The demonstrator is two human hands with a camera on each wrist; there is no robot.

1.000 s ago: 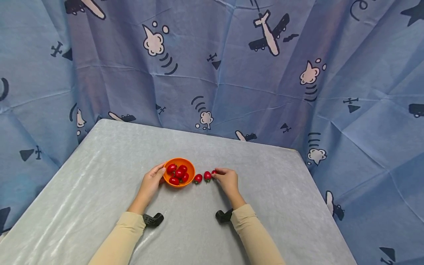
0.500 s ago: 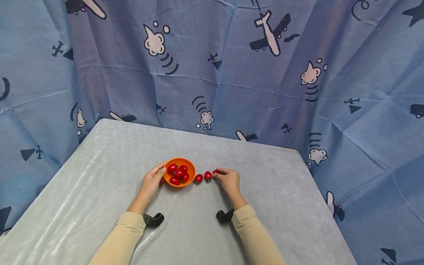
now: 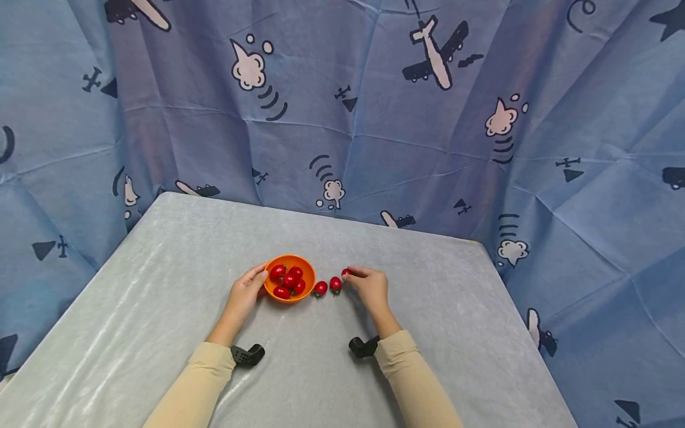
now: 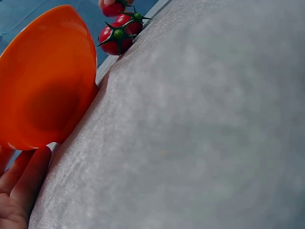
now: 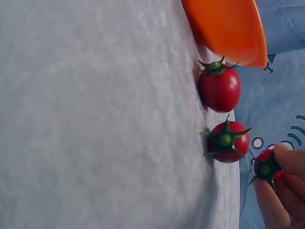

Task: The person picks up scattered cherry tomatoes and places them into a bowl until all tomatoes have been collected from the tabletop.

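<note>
- Right now I am pinching a small tomato [image 3: 345,273] between the thumb and fingertips [image 5: 281,183] of my right hand [image 3: 368,288], holding it just off the table [image 3: 160,309], to the right of the orange bowl [image 3: 289,263].
- My right wrist view is showing that tomato's green stem cap facing the camera, with my fingers closing around its red body.
- My left hand [image 3: 243,295] is resting against the left side of the bowl, with the thumb lying up along the rim and the fingers cupping the outer wall, so I am steadying it rather than lifting it.
- Two more tomatoes are sitting on the table between the bowl and my right hand: the nearer tomato [image 3: 320,288] is lying just beside the bowl's right wall, and the second tomato [image 3: 335,283] is sitting a little further right, close to my fingertips.
- Several more tomatoes [image 3: 288,279] are lying heaped inside the bowl.
- A blue curtain [image 3: 374,119] printed with planes is hanging behind the bowl.
</note>
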